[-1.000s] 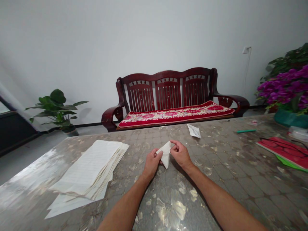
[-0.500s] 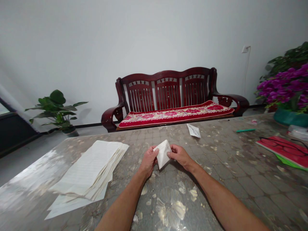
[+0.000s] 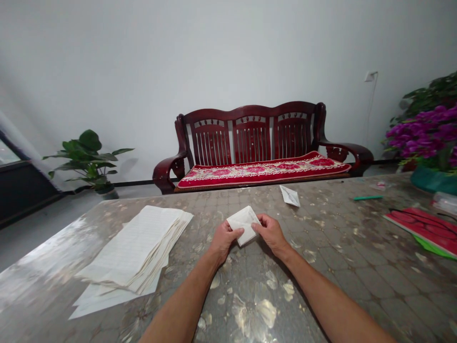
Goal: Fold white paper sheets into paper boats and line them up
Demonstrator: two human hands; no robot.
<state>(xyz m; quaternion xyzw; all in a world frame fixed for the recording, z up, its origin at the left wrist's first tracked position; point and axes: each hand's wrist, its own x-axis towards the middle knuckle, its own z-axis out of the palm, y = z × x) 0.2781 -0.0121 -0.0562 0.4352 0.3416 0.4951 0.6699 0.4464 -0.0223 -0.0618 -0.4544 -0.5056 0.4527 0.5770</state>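
Both my hands hold a folded white paper (image 3: 242, 225) just above the middle of the table, with its lower tip close to the tabletop. My left hand (image 3: 223, 240) pinches its left side, and my right hand (image 3: 271, 233) grips its right corner. Part of the paper is hidden behind my fingers. To the left of my hands lies a thick stack of lined paper sheets (image 3: 134, 247), with loose sheets beneath it. Another small folded white paper (image 3: 290, 196) rests near the table's far edge.
The glossy patterned tabletop (image 3: 321, 257) reaches a dark red wooden bench (image 3: 252, 136) behind it. On the right lie a green pen (image 3: 367, 197), a red notebook (image 3: 417, 226) with dark glasses on it, and a clear plastic package (image 3: 445, 203).
The folded paper has turned from a tall, downward-pointing triangle to a wider, flatter shape. My hands have moved slightly lower, and the view has shifted a little.
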